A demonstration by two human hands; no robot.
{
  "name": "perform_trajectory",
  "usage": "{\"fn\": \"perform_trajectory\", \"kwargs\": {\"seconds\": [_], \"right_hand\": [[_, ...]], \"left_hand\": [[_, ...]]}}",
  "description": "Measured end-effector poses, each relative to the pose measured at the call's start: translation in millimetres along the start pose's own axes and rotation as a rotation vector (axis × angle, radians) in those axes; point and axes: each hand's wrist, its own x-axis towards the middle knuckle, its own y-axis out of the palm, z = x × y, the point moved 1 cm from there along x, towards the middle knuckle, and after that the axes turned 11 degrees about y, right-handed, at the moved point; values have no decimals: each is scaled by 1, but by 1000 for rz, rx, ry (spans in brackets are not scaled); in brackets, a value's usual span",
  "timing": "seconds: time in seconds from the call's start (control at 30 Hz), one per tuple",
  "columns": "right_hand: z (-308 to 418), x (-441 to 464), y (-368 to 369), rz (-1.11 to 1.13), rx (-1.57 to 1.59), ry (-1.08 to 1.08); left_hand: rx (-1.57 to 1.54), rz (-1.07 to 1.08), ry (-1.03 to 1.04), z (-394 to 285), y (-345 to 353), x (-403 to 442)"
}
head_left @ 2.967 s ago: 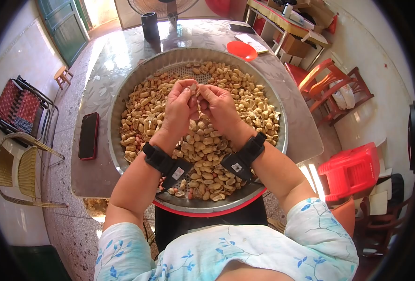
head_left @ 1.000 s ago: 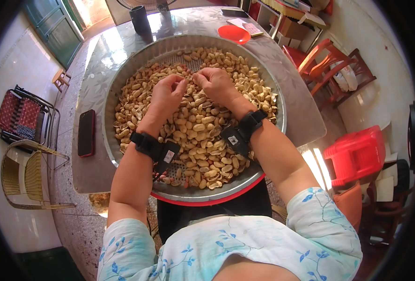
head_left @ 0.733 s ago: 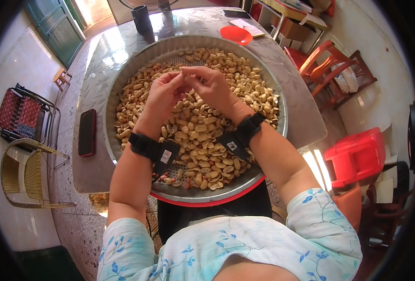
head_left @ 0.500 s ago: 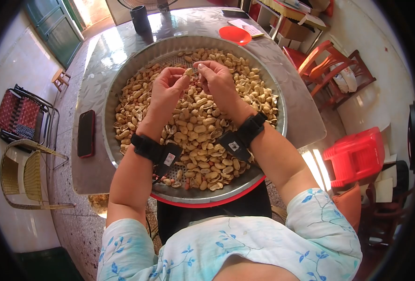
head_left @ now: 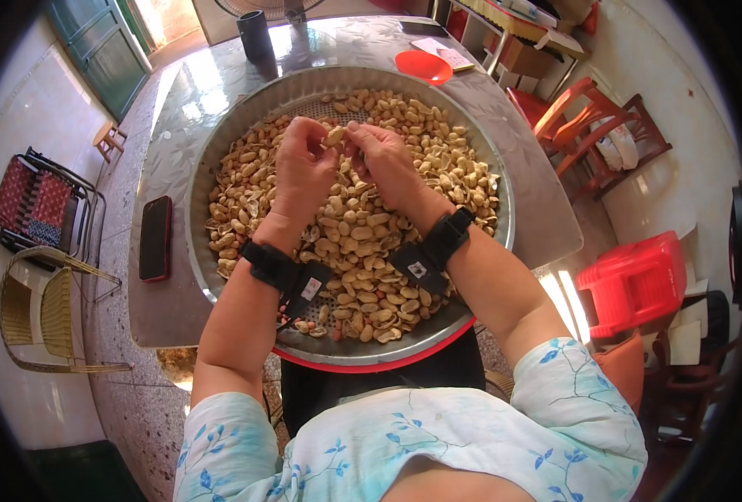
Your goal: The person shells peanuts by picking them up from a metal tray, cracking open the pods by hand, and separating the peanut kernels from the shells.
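A large round metal tray (head_left: 505, 201) holds many peanuts in shells (head_left: 362, 234), with some reddish kernels and a perforated base showing at the back and front. Over its upper middle, my left hand (head_left: 305, 163) pinches a peanut shell (head_left: 333, 136) between thumb and fingers. My right hand (head_left: 385, 163) is close on the right, its thumb and index finger pressed together near that shell. Whatever the right fingertips hold, if anything, is too small to make out. Both wrists wear black straps with small boxes.
On the grey table (head_left: 170, 314) are a phone (head_left: 156, 238) at left, a dark cup (head_left: 255, 36), a red plate (head_left: 423, 67) and papers at the back. Chairs stand on both sides; a red plastic stool (head_left: 634, 284) is at right.
Compared with three seconds ago, the view has shifted slightly. The hands parted, met and parted again; since half a second ago, the right fingertips have come nearer the shell in my left hand.
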Motion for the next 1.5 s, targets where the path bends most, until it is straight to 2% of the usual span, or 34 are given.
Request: {"fn": "perform_trajectory", "kwargs": {"seconds": [0.03,0.1,0.23,0.3,0.33,0.4,0.5,0.63,0.7,0.77,0.93,1.03,1.1,1.2,1.27,1.37,1.43,1.47,1.5], "right_hand": [[-1,1,0,7,-16,13],[-3,1,0,13,-33,27],[-4,2,-4,38,-35,19],[-2,3,-6,47,3,37],[-2,3,-6,58,27,46],[0,1,-3,70,50,57],[-1,-1,2,63,7,44],[-2,-2,2,62,-22,28],[-1,-5,4,61,-52,30],[0,-7,7,-3,-80,-79],[-1,-7,9,-65,-176,-185],[-3,-10,14,-157,-273,-269],[-5,-11,17,-202,-319,-321],[-9,-12,20,-262,-355,-407],[-11,-10,22,-342,-456,-528],[-10,-11,24,-391,-526,-573],[-8,-15,29,-345,-470,-537],[-9,-14,30,-281,-278,-393],[-8,-12,30,-217,-91,-248]], "left_hand": [[-1,-2,0,0,0,0],[273,42,142,-4,-2,1],[269,72,167,-8,-1,1],[-157,99,0,-6,-3,4],[-158,98,0,-6,-5,4],[-412,82,-386,-17,-11,7],[-424,162,-401,-10,-8,3],[-411,124,-356,-8,0,-1],[-378,96,-266,-7,5,-4],[-383,89,-243,-7,11,-5],[-396,50,-216,-15,16,-9],[-374,-6,-221,-15,19,-12],[-443,-59,-147,-13,21,-14],[-537,-87,-147,-17,22,-16],[-537,-133,-126,-18,24,-16],[-505,-200,-109,-21,22,-14],[-635,-150,-389,-30,16,-13],[-722,-174,-488,-35,14,-10],[-721,-174,-481,-37,12,-6]]}}
